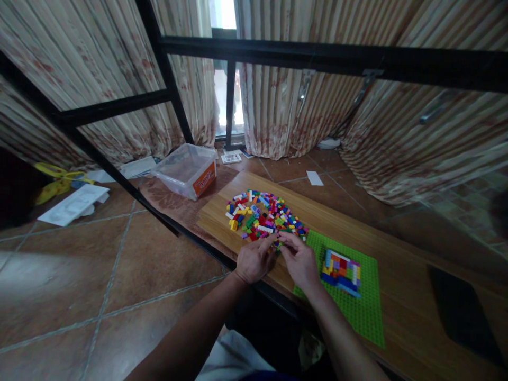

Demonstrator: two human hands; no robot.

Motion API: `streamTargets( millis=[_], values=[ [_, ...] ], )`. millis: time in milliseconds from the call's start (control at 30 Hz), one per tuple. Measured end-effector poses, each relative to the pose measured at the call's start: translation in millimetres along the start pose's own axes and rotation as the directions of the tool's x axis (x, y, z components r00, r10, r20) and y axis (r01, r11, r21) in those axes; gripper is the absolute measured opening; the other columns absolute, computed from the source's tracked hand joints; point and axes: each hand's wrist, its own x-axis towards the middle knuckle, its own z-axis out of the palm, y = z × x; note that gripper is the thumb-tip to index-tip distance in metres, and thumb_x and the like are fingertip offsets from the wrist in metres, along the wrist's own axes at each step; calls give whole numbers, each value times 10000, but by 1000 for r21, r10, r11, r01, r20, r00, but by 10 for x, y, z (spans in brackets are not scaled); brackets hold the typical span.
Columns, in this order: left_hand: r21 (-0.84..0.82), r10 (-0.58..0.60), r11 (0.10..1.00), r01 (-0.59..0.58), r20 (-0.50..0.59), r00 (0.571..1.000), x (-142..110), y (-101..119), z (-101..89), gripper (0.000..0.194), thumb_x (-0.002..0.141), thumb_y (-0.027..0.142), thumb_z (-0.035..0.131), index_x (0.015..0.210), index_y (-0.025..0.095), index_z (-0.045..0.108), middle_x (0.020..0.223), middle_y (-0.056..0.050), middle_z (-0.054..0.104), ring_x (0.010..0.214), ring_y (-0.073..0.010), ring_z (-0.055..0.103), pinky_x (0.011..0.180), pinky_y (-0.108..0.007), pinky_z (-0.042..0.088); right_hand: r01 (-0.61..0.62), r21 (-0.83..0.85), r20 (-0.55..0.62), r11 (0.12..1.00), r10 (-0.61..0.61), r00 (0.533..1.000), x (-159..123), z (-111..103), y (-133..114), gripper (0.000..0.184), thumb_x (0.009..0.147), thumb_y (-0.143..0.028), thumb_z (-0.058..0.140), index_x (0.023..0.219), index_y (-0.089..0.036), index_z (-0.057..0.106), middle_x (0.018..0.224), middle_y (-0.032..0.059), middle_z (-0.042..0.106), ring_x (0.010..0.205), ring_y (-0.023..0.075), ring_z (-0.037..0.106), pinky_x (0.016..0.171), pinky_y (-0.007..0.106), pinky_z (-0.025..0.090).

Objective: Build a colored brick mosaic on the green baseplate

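A pile of small coloured bricks (265,213) lies on the wooden table (400,264). Both hands meet at the pile's near edge. My left hand (254,258) is curled, its fingertips pinched on small bricks beside the right hand. My right hand (300,260) is curled too, fingertips pressed on the same little cluster of bricks (278,244). To the right lies a green baseplate (367,307) with a flat block of several coloured bricks (342,272) built on it.
A clear plastic box (186,170) with an orange label stands at the table's far left end. A black frame (317,55) runs above the table, curtains behind. A dark flat object (460,312) lies at the right. Papers and a yellow item lie on the tiled floor.
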Motion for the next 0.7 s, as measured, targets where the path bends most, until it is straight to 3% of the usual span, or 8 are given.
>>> streamTargets(
  millis=[167,300,533,700],
  values=[
    [11,-28,1000,27,46,999,15,20,-27,338,919,355,450,1216,199,488,992,-62,684,871,-172,660,760,-281,533,-9,49,47,999,7,999,35,-7,54,315,801,-241,554,1105,-232,641,1062,52,690,991,198,641,919,391,500],
    [37,-71,997,68,79,994,28,45,-49,285,923,364,443,1155,205,491,910,-43,677,821,-171,659,715,-273,522,-12,67,1,998,12,1000,17,36,38,323,806,-250,560,1116,-225,645,1062,57,700,985,201,650,919,394,506],
    [68,-55,996,54,25,998,15,41,-16,251,938,388,418,1077,197,502,888,-46,673,798,-175,657,700,-270,506,-39,70,-114,997,47,992,-39,96,-89,275,813,-294,563,1044,-221,692,1039,56,719,987,211,658,922,398,507],
    [76,-46,996,46,5,999,-15,37,5,247,938,394,419,1024,185,520,789,-37,657,723,-167,643,655,-255,491,-78,142,-129,987,96,987,-50,119,-81,261,801,-325,586,999,-213,713,1039,55,720,1006,216,652,932,402,500]
  ],
)
